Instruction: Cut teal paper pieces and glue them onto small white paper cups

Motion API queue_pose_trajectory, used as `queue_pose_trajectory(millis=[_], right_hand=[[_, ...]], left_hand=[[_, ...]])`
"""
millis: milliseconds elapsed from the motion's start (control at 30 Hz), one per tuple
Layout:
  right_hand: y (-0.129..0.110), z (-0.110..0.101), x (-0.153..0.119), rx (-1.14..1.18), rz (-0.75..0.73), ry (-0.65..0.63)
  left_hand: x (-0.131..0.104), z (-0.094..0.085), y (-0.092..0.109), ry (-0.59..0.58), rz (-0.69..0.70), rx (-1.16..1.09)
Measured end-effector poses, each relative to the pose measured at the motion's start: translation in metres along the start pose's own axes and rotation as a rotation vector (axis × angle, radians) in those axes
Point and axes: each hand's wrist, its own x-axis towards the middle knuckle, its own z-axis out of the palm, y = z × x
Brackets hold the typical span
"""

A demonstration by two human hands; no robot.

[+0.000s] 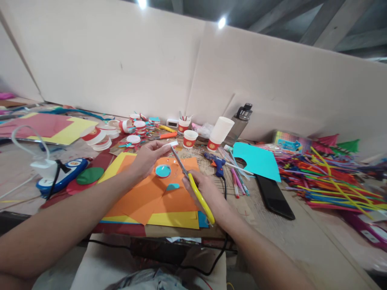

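Near the middle, my left hand pinches a small white paper piece between thumb and fingers. My right hand is wrapped round yellow-handled scissors, whose blades point up and left, their tips at the white piece. Beneath both hands lie orange sheets over yellow ones. A shallow round white-rimmed piece with a turquoise inside rests on the orange paper, with a small turquoise scrap below it.
Paper cups and cut cup parts stand behind. To the right are a blue glue gun, markers, a turquoise sheet, a black phone and colourful pipe cleaners. A blue power strip lies left.
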Motion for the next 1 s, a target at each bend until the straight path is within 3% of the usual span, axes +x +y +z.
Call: queue_pose_trajectory(millis=[200,433,700,867,1000], right_hand=[[0.004,-0.001,0.002,0.010,0.000,0.016],[0.000,-0.006,-0.002,0.238,0.102,-0.057],[0.001,-0.009,-0.003,0.189,0.018,-0.170],[-0.002,-0.017,-0.002,0.114,-0.076,-0.218],[0.006,-0.022,0.002,-0.019,-0.110,-0.049]], left_hand=[[0.001,-0.002,-0.002,-0.007,0.014,0.043],[0.006,-0.005,0.001,0.000,0.125,0.268],[0.006,-0.012,0.001,0.017,0.239,0.475],[0.009,-0.013,0.000,0.042,0.151,0.290],[0.010,-0.011,0.000,-0.020,0.081,0.114]])
